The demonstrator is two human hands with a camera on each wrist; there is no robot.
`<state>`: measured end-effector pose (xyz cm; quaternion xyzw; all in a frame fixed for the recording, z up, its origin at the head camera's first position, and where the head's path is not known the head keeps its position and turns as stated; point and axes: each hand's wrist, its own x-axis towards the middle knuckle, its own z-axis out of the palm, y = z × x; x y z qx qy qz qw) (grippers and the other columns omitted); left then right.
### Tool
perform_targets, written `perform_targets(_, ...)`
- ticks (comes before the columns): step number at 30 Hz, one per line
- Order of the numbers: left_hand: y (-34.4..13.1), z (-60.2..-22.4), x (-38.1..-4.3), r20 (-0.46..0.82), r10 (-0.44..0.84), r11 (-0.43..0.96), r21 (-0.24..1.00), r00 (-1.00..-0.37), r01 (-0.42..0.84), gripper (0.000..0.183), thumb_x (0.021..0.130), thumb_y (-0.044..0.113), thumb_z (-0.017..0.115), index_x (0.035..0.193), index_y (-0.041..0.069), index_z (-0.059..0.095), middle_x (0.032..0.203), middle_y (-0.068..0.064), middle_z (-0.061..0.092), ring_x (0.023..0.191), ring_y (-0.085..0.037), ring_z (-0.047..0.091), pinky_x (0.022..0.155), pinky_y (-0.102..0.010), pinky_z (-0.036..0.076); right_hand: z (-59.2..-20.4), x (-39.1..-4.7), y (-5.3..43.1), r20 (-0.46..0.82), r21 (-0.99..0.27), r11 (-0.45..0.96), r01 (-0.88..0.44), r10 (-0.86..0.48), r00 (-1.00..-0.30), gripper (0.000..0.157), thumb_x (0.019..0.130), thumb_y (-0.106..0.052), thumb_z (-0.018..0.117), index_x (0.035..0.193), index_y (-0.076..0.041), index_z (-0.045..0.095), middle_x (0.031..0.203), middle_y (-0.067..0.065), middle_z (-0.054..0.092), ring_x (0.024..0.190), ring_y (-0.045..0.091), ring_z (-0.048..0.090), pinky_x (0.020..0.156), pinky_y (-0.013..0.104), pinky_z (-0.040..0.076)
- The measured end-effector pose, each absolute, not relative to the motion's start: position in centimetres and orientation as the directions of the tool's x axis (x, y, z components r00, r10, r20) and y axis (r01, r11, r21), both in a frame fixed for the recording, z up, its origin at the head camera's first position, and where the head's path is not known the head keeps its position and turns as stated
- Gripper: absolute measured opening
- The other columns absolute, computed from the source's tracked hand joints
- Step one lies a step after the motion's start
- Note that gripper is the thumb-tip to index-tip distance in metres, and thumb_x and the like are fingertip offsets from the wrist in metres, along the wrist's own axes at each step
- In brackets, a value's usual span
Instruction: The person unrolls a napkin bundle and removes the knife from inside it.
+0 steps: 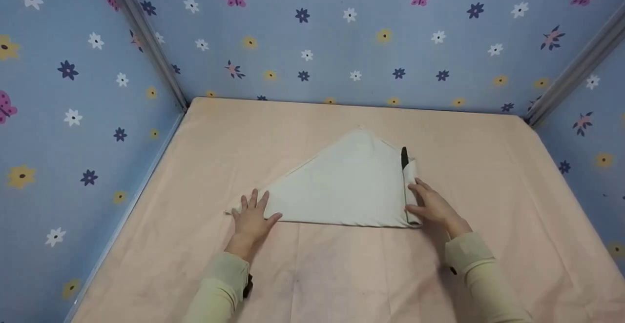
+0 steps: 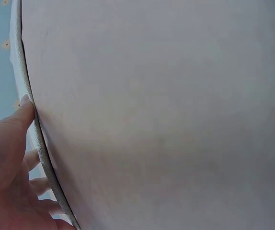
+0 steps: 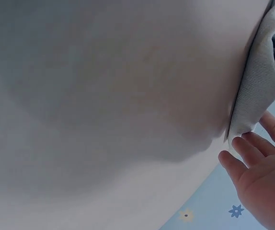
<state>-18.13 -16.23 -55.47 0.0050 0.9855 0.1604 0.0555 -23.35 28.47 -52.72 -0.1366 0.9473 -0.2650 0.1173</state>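
A pale white-green cloth (image 1: 337,186) lies flat, with a peak at the far side and a long straight near edge. Its right end is turned over into a narrow roll (image 1: 411,191), and a slender black tip (image 1: 404,157) sticks out of the roll's far end; the rest of that object is hidden inside. My left hand (image 1: 251,223) rests spread on the cloth's left corner, its thumb along the near edge. With fairly straight fingers, my right hand (image 1: 434,208) touches the roll's right side. In the right wrist view, the fingertips (image 3: 235,143) reach the cloth's edge.
A peach sheet (image 1: 337,274) covers the tabletop, slightly creased. Blue panels (image 1: 327,40) printed with flowers and butterflies stand along the back and both sides, with grey posts (image 1: 151,40) at the far corners.
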Motion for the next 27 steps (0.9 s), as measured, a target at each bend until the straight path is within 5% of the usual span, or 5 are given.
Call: perform_targets(27, -16.1, -55.6, -18.2, -0.093, 0.019, 0.949, 0.315, -0.995, -0.011, 0.074, 0.085, 0.054, 0.046, 0.141, 0.01, 0.026, 0.145, -0.02, 0.013, 0.128, -0.047, 0.008, 0.091, -0.069, 0.011, -52.4, -23.4, 27.8, -0.09, -0.525, 0.827, -0.203, -0.291, -0.953, 0.059, 0.083, -0.018, 0.063, 0.13, 0.006, 0.038, 0.14, 0.025, 0.021, 0.126, 0.042, 0.023, 0.1, 0.05, 0.022)
